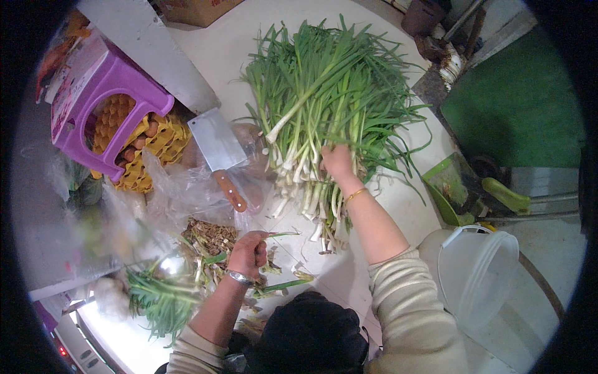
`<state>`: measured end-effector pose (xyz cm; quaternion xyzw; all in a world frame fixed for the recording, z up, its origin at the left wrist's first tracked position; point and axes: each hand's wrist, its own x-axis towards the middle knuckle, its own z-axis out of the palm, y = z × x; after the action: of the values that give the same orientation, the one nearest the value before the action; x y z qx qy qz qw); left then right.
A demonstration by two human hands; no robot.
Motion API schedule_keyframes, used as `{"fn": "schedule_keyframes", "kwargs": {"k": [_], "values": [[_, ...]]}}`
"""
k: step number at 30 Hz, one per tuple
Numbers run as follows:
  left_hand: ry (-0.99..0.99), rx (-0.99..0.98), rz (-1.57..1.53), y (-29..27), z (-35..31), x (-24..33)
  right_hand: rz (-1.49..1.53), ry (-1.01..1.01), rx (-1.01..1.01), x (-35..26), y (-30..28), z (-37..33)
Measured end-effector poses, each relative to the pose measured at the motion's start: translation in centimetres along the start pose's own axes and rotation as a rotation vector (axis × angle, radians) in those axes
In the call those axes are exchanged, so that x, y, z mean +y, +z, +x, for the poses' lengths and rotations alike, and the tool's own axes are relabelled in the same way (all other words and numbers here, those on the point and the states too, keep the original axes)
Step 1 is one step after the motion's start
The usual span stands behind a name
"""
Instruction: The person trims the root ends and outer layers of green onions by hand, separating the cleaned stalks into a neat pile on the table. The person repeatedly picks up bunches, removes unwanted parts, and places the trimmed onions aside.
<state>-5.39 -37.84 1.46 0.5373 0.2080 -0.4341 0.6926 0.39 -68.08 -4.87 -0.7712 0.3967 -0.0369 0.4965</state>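
R hand (pixel 337 162) is in mid-frame, fingers down among the white stems of a big pile of green onions (pixel 324 87); fingertips partly hidden, so can't tell if they're pinching any or just resting there. Pile fills upper centre of frame, leaves fanned toward the top, white ends toward the bottom, lying on the pale floor (pixel 398 193).

L hand (pixel 249 252), just below centre, is curled up w/ thumb and fingers pressed together, pinching a thin strip (pixel 283 234) that pokes out to the right. Silver bangle (pixel 242 278) on that wrist, gold bangle (pixel 355 194) on the other.

Left of L hand: heap of brown trimmings (pixel 208 240), w/ loose green leaves (pixel 165 299) at lower left. Cleaver (pixel 218 140), wood handle toward the bottom, lies left of the pile by clear plastic bags (pixel 171 187). Upper left: purple stool (pixel 140 81) & yellow egg trays (pixel 174 140) w/ a few brown eggs (pixel 151 129). Lower right: white bucket (pixel 461 274); green dustpan (pixel 441 193) just above it.
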Motion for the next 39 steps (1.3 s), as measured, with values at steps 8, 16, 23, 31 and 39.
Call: {"fn": "schedule_keyframes", "kwargs": {"k": [8,16,23,31,39], "values": [[0.093,-0.129,0.343,1.7,0.1,1.3,0.779,0.082,-0.574,1.5,-5.9,-4.2],[0.227,-0.254,0.822,10.8,7.3,1.1,0.816,0.269,-0.537,3.0,-3.4,-13.6],[0.702,-0.061,0.967,10.2,7.5,-1.3,0.583,0.164,-0.399,2.9,-3.9,-13.0],[0.662,0.029,0.827,8.7,5.7,-2.3,0.751,0.237,-0.448,1.2,-3.8,-9.7],[0.485,-0.073,0.356,8.0,3.7,-1.6,0.569,0.223,-0.459,0.2,-1.6,-10.8]]}}
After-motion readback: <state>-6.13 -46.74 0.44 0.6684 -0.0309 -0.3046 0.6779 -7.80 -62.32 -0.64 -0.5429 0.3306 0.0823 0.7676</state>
